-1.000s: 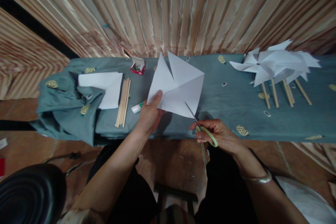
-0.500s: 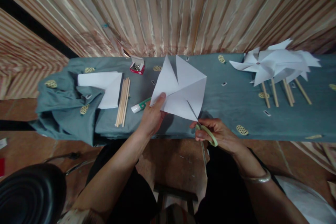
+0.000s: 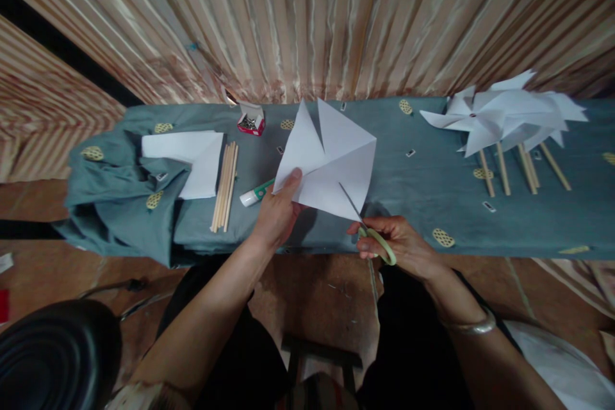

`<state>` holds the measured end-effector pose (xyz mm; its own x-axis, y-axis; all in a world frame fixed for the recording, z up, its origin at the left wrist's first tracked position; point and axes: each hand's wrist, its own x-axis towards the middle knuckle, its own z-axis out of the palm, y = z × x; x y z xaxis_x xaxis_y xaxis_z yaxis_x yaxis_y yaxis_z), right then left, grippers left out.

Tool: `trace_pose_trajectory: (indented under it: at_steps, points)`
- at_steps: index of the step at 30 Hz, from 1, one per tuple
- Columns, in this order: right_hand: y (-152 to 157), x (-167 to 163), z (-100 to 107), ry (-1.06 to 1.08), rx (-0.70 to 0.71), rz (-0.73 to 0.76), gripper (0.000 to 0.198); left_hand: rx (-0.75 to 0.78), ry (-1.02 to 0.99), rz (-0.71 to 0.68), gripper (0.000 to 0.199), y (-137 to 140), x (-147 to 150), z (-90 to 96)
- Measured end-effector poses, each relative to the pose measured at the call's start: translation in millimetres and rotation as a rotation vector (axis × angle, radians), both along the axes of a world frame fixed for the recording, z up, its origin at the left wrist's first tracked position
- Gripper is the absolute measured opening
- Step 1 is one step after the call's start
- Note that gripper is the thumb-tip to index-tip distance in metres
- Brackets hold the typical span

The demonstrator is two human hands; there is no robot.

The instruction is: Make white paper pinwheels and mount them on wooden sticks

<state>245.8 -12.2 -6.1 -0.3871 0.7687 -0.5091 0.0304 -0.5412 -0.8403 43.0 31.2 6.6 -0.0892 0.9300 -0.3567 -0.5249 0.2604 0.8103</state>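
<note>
Left fingers (image 3: 293, 211) (partly hidden) under white paper (image 3: 331, 165)

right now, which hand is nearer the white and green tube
Left. The left hand, holding the cut paper, is just right of the white and green tube; the right hand, holding the scissors, is farther off to the right.

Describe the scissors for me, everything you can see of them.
The scissors have pale green, plastic-looking handles and a slim, grey, metal-looking blade. The right hand grips the handles over the near edge of the blue-green cloth. The blade slants forward and left across the near right part of the white paper sheet. A second blade is not visible, so how far they are open cannot be told.
</note>
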Motion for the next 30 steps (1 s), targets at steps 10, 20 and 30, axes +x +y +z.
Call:
trace_pose_trajectory:
  at_steps: [10,20,30]
  points:
    - [0.6,0.9,-3.4,-0.022,0.065,0.019,0.042,-0.003,-0.011,-0.032,0.024,-3.8,3.6,-5.2]
    - [0.4,-1.6,-1.0,-0.004,-0.047,-0.073,0.043,0.0,-0.012,-0.042,0.026,-3.7,3.4,-4.1]
    - [1.9,-4.9,0.7,-0.005,0.068,-0.01,0.044,-0.04,-0.01,-0.058,0.026,-5.1,5.0,-6.6]
